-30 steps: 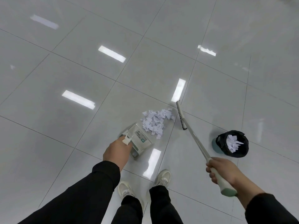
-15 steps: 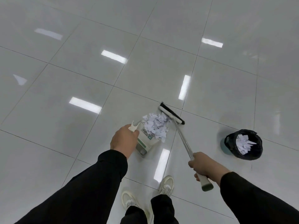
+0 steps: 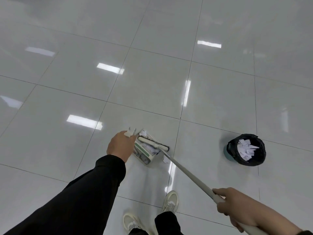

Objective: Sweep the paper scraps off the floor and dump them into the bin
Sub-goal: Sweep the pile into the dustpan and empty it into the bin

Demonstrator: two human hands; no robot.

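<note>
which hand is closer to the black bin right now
Right. The right hand grips the broom handle, nearer the camera than the bin. The left hand holds the dustpan, farther off on the bin's left.

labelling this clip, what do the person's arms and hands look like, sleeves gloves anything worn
Both arms wear long black sleeves reaching the wrists. The left hand and right hand are bare: no gloves, rings or watch visible. Cuffs look plain, without markings.
</note>
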